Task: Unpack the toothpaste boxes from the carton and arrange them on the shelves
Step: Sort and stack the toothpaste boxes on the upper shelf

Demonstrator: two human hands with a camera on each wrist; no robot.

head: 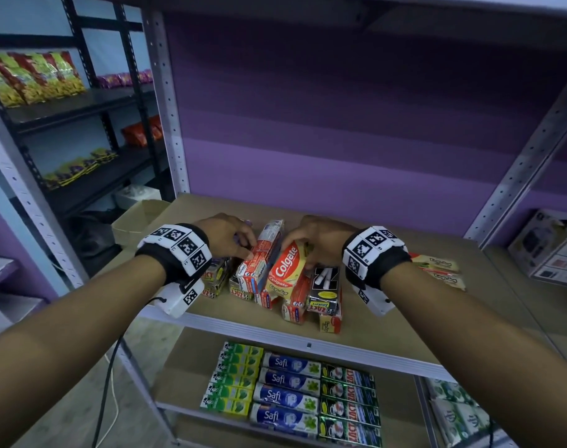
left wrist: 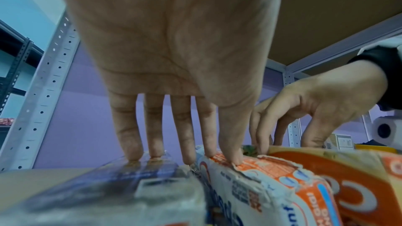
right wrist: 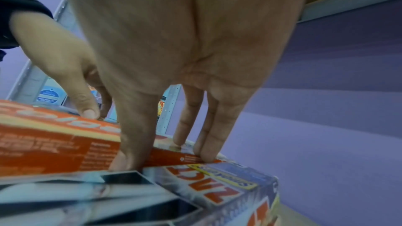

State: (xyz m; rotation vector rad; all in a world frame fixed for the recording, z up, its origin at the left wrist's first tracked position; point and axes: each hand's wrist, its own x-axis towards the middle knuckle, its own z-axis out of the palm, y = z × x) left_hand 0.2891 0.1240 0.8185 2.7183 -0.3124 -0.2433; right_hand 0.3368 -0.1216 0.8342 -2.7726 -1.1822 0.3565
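Grey metal shelving unit (head: 170, 101) against a purple wall, brown shelf board (head: 388, 253) at mid height carrying a loose pile of toothpaste boxes (head: 275, 279) near its front edge. Lower shelf (head: 185, 376) beneath, lined with neat rows of green, blue Safi and dark Zact boxes (head: 288, 392). Black rack (head: 82, 101) off to the left, stocked with snack packets. Two flat cream boxes (head: 440, 270) lying apart to the right of the pile. Left hand (head: 225, 236) over the pile's left side, fingers (left wrist: 128, 135) stretched straight down, tips pressing on a dark box (left wrist: 121, 174) and a torn red-and-white box (head: 259, 263), grasping nothing. Right hand (head: 321, 239) on the tilted Colgate box (head: 287, 270), thumb on its near side and fingers (right wrist: 217, 126) along its far edge, pinching it just beside the black Zact Smokers box (head: 325, 287).
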